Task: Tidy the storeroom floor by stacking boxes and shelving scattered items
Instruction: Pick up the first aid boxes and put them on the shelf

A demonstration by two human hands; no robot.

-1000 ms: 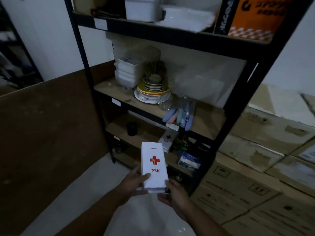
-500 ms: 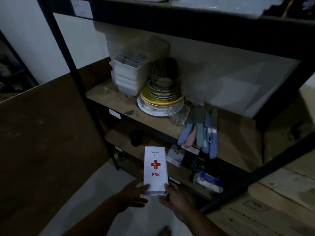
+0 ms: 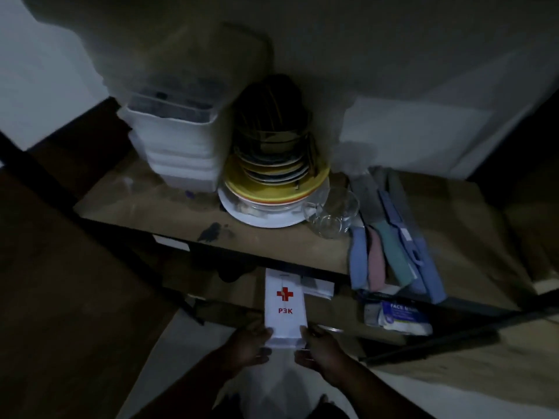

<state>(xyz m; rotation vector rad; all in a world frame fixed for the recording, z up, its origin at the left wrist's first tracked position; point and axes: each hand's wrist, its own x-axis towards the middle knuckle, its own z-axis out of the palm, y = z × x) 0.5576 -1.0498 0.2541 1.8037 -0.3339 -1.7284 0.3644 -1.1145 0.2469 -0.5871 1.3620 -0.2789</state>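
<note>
white box (image 3: 319,288) half hidden behind P3K box (image 3: 284,300)

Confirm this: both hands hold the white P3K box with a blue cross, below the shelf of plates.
Wrong on the colour: the head view shows the cross on the P3K box is red. The left hand and right hand do hold it, below the shelf of plates.

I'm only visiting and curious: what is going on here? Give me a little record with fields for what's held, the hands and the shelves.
Held item: white P3K box with a red cross
Left hand: grips the box's near left corner
Right hand: grips its near right corner
Box position: far end pointing in under the middle shelf
Middle shelf: white tubs, plate stack, glass mug, coloured strips overhanging the front
Lower shelf: face mask pack, second white box
Light: dim
</note>
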